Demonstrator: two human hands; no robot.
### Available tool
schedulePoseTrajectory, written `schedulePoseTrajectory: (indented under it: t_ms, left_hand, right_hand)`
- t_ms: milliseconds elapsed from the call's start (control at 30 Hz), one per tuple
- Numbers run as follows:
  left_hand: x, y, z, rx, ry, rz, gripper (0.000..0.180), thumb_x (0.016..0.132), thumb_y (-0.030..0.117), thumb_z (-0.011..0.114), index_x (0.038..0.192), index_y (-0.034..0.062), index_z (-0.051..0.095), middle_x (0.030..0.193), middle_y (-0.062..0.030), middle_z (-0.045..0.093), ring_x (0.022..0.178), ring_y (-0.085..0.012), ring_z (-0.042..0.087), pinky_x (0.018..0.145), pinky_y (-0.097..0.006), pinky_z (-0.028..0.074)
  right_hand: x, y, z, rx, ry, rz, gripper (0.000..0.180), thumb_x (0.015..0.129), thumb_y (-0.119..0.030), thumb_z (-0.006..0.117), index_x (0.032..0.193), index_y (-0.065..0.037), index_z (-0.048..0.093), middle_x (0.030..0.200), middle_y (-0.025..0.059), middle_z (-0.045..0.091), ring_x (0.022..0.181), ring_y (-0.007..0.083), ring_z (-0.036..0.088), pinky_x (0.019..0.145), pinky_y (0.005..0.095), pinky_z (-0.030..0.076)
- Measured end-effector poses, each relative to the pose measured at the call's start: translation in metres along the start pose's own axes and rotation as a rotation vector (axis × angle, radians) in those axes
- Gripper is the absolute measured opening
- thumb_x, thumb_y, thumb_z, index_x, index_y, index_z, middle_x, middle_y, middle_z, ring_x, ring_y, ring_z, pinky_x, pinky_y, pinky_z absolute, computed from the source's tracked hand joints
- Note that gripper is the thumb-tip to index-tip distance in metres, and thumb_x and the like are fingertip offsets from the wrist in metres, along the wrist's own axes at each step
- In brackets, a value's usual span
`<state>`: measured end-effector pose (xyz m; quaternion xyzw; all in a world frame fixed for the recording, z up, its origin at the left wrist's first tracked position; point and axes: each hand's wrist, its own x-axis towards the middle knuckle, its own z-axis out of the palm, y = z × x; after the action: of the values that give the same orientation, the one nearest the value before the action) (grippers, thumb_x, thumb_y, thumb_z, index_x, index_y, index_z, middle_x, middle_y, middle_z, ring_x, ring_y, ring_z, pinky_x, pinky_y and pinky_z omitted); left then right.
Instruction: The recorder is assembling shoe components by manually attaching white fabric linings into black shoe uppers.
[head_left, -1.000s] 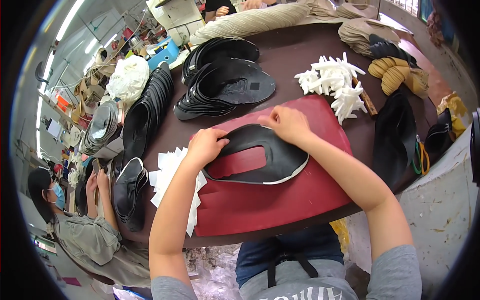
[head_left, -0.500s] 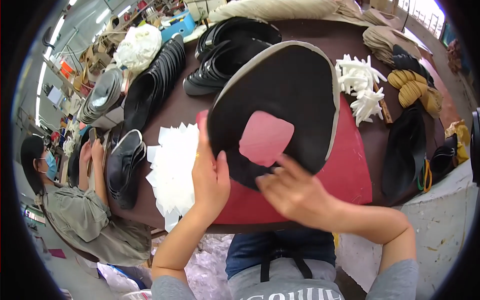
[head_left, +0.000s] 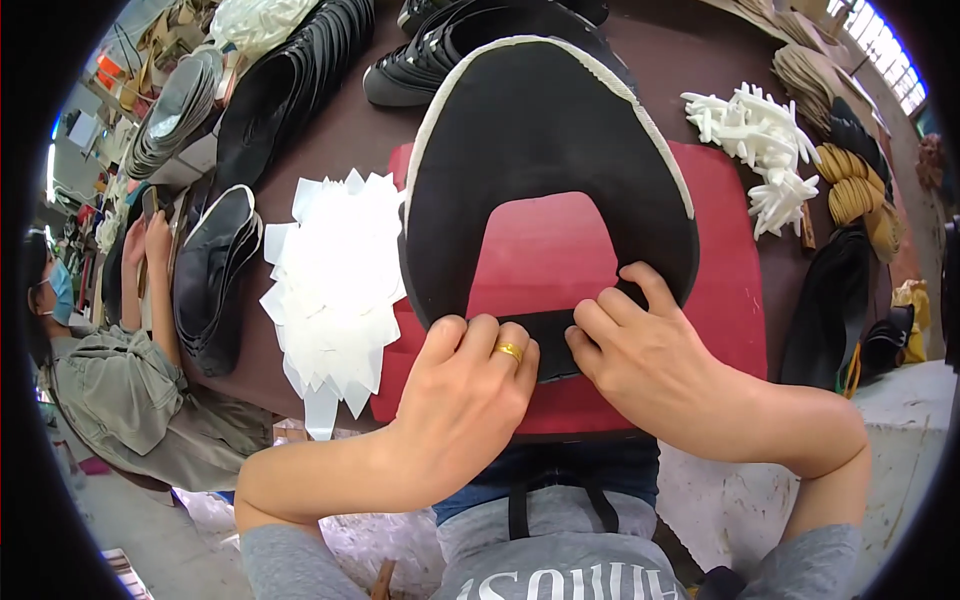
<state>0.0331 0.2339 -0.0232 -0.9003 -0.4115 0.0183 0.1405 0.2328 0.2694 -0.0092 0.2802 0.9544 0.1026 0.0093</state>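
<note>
A black shoe upper [head_left: 540, 130] with a whitish edge along its far rim lies flat on a red mat [head_left: 725, 300] in front of me. Its near part forms a closed band around an opening, through which the red mat shows. My left hand [head_left: 465, 385] is closed over the near band left of its middle, fingers curled, with a gold ring on one finger. To the right, my right hand [head_left: 640, 345] pinches the same band, its index finger reaching up by the opening's right edge. Both thumbs are largely hidden. A short stretch of black band shows between my hands.
White pointed sheets [head_left: 335, 285] are piled left of the mat. White plastic pieces [head_left: 765, 150] lie at the right. Stacked black uppers [head_left: 295, 90] and tan bundles [head_left: 850, 185] line the brown table. A masked co-worker [head_left: 130, 390] at the left holds a phone.
The shoe upper has come down from a raised, tilted position onto the mat. Both hands have moved to its near band, the left from its side. The view has shifted somewhat.
</note>
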Motion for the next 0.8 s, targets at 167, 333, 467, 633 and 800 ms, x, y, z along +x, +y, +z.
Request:
schedulePoseTrajectory:
  t_ms: [167,333,467,633,800]
  left_hand:
    - [-0.008,-0.016,0.028,-0.134,0.093,-0.012,0.028,0.076,0.011,0.062,0.102,0.0003,0.068,0.095,-0.0086,0.056,0.076,-0.0202,0.046,0.076,-0.033,0.035]
    - [-0.014,-0.029,0.047,-0.103,0.198,0.008,0.016,0.075,0.008,0.058,0.085,0.0000,0.067,0.085,-0.0113,0.052,0.074,-0.0213,0.041,0.075,-0.030,0.034]
    - [-0.018,-0.034,0.058,-0.116,0.222,0.021,0.014,0.074,0.008,0.057,0.081,0.0004,0.067,0.087,-0.0126,0.054,0.075,-0.0219,0.041,0.078,-0.030,0.035]
    - [-0.013,-0.032,0.062,-0.121,0.138,0.021,0.024,0.077,0.008,0.062,0.099,-0.0002,0.068,0.091,-0.0075,0.054,0.077,-0.0190,0.046,0.078,-0.032,0.035]
    - [0.003,-0.037,0.051,-0.162,0.179,0.053,0.014,0.072,0.008,0.057,0.079,0.0007,0.066,0.087,-0.0154,0.056,0.075,-0.0238,0.042,0.082,-0.031,0.037]
  right_hand:
    - [0.023,0.001,0.010,0.088,-0.020,-0.039,0.023,0.079,-0.010,0.059,0.099,-0.001,0.064,0.089,0.0092,0.049,0.082,0.0217,0.048,0.095,0.0426,0.038]
    - [0.046,-0.001,0.011,0.180,-0.159,-0.025,0.025,0.079,-0.010,0.058,0.102,-0.002,0.065,0.090,0.0094,0.050,0.082,0.0220,0.049,0.095,0.0414,0.038]
    - [0.051,-0.002,0.017,0.287,-0.140,0.008,0.025,0.080,-0.011,0.058,0.102,-0.002,0.068,0.093,0.0087,0.052,0.084,0.0220,0.050,0.093,0.0391,0.039]
    - [0.061,0.007,0.024,0.306,-0.222,-0.005,0.027,0.079,-0.011,0.058,0.103,-0.002,0.067,0.095,0.0084,0.054,0.085,0.0223,0.051,0.092,0.0370,0.040]
    - [0.060,0.007,0.007,0.257,-0.277,0.020,0.026,0.079,-0.010,0.058,0.102,-0.002,0.066,0.098,0.0089,0.055,0.088,0.0231,0.053,0.091,0.0368,0.040]
